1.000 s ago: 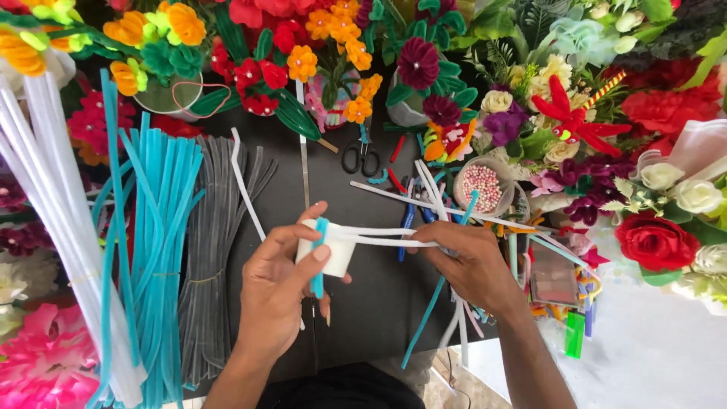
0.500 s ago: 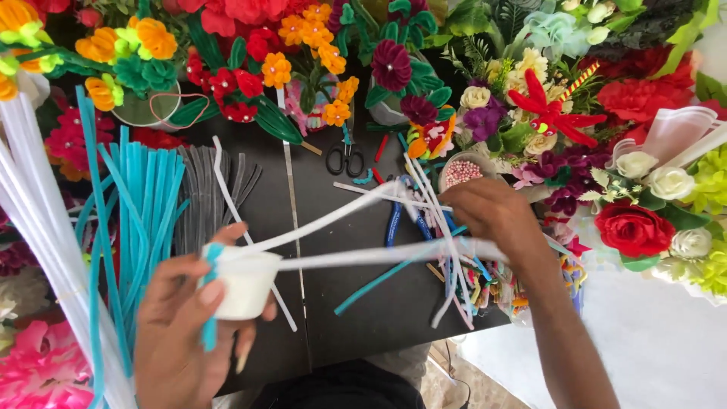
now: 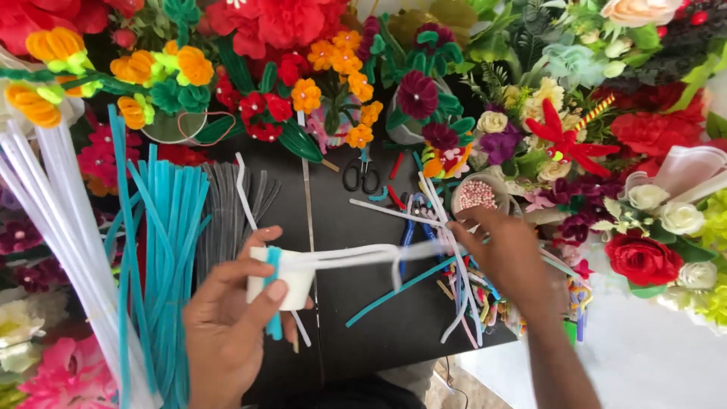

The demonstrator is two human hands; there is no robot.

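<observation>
My left hand grips a small white cylinder with a teal pipe cleaner pressed against its side by the thumb. White pipe cleaners run from the cylinder rightwards to my right hand. That hand, blurred, pinches their far ends above a heap of loose coloured pipe cleaners. All of this hangs over a black work surface.
Teal pipe cleaners, grey ones and long white ones lie in bundles at left. Black scissors and a cup of pink beads sit at the back. Artificial flowers ring the surface.
My left hand with the cylinder has shifted right toward the middle of the surface. My right hand has dropped lower and pulled the white pipe cleaners out level.
</observation>
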